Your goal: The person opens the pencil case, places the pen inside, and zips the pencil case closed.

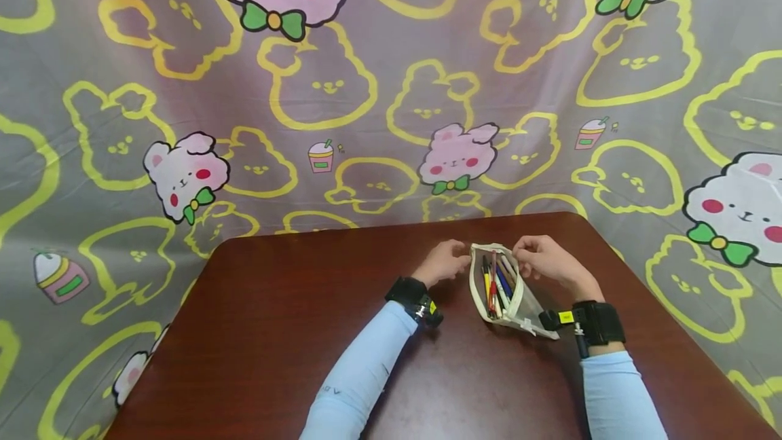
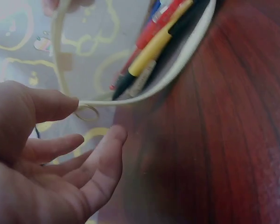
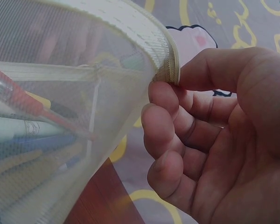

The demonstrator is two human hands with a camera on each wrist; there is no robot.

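A see-through mesh pencil case [image 1: 529, 305] with a cream zip edge stands unzipped on the right part of the table. Several pens [image 1: 492, 284] lean inside it, among them a red pen [image 3: 25, 100] and a yellow-and-black pen [image 2: 149, 58]. With thumb and forefinger, my right hand [image 1: 546, 260] pinches the zip edge at one upper corner; its other fingers curl below. On the opposite side is my left hand [image 1: 442, 262]. Its thumb tip meets the rim beside a small ring-shaped loop [image 2: 87, 113], while the other fingers stay apart, loosely extended.
The dark red-brown wooden table [image 1: 293, 331] reaches to a hanging cloth [image 1: 379, 53] printed with cartoon animals. Both wrists carry black straps with small cameras, the right one [image 1: 601, 323] close to the pencil case's end.
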